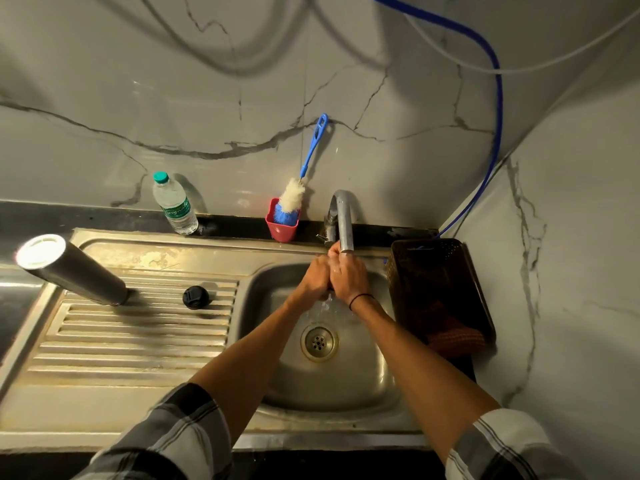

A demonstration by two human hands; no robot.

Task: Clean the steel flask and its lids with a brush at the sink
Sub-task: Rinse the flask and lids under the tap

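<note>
Sink scene, head view. Steel flask (74,270) stands inverted on the drainboard (131,344) at left of frame, with a black lid (195,296) beside it at centre. Bottle brush (294,195) rests in a red cup (282,225) at upper centre. Left hand (313,275) and right hand (348,275) are pressed together under the tap (343,220); whether they hold anything cannot be told. Wet steel is likely heavy, rigid and slippery: grasp mid-body.

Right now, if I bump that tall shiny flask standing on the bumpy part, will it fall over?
Probably yes. The flask is tall and narrow and stands on the ridged draining board, so it likely tips easily. Being round, it would probably roll. Its smooth steel may be slippery if wet.
</note>
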